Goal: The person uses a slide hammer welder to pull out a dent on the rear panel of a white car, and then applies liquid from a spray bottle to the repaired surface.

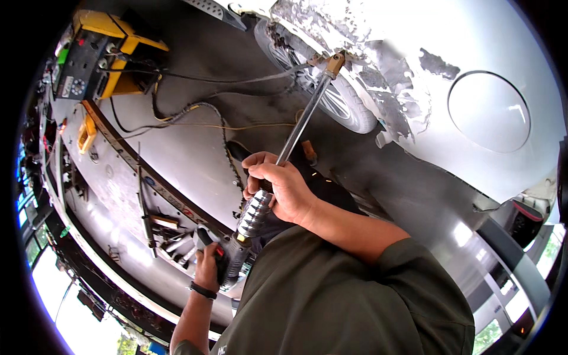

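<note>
A slide-hammer dent puller (303,118) runs aslant from my body up to a white car's damaged rear panel (384,77). Its brass-coloured tip (335,64) meets the panel edge above the wheel (349,103); the exact contact is too small to tell. My right hand (289,188) is closed around the steel rod, against the upper end of the ribbed chrome weight (255,213). Lower left, my left hand (206,269) grips the dark handle (234,260) with its red button. Bare, scraped metal and torn paint show around the wheel arch.
A yellow and black machine (89,56) stands at upper left, with dark cables (231,78) running toward the wheel. A long curved metal bench (118,189) holds several hand tools (177,242) and a yellow clamp-like item (86,132). The round fuel flap (490,111) is at right.
</note>
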`<state>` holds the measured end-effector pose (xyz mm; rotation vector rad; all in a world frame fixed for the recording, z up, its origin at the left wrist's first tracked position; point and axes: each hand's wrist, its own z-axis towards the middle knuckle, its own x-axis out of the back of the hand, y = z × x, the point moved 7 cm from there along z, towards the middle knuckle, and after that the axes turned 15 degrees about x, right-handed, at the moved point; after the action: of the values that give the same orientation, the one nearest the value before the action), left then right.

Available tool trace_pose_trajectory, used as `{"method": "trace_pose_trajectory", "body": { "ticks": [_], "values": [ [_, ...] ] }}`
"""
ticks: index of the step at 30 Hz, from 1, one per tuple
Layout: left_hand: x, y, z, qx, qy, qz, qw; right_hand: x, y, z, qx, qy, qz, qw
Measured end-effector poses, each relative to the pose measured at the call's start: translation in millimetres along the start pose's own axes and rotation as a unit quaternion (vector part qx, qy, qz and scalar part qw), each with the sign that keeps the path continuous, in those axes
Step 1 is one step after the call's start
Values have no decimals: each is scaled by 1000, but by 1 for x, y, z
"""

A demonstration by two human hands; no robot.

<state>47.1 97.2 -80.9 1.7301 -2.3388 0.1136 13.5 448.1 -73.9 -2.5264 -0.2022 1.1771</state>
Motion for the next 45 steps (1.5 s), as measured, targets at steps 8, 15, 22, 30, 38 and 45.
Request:
{"method": "trace_pose_trajectory", "body": {
  "ticks": [8, 15, 22, 30, 38, 45],
  "values": [
    [-17, 12, -34, 73, -50, -56, 995, 11, -98, 59, 71, -26, -21, 997],
    [33, 25, -41, -78, -39, 20, 996, -10, -38, 16, 102, -19, -27, 994],
    [69, 14, -68, -94, 45, 21, 994, -41, 54, -34, -58, -47, 90, 993],
    [60, -13, 7, -134, -15, 145, 980, -21, 9, -14, -8, -35, 28, 999],
    [9, 20, -35, -111, 56, 105, 987, -14, 2, -4, -2, -32, 21, 999],
    [4, 38, -55, -103, 158, 102, 977, -16, 6, -1, -3, -61, 58, 996]
  ]
}}
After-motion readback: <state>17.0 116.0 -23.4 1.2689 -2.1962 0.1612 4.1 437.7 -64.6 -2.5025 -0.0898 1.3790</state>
